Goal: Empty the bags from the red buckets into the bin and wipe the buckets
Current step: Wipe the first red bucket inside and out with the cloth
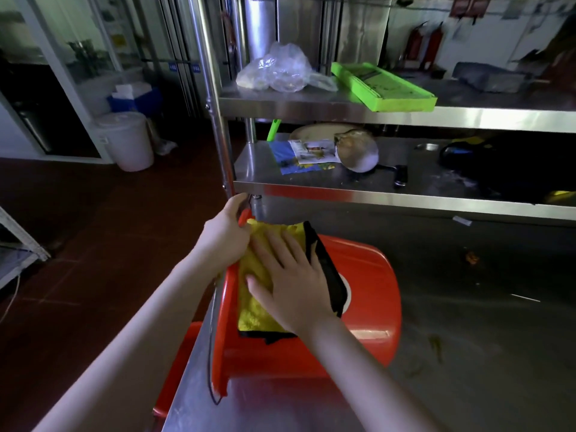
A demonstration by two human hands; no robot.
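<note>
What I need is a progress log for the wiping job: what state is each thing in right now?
Red bucket: lying on its side on the steel table.
Yellow cloth: spread flat on the bucket's wall.
Left hand: grips the bucket's rim.
Right hand: fingers straight, pressing the cloth.
Second red bucket: below the table edge, mostly hidden.
White bucket: upright, lid on.
Plastic bag: crumpled on the upper shelf.

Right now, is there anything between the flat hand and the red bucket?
Yes: the yellow cloth lies under the right hand, on the red bucket. The left hand grips its rim directly.
</note>
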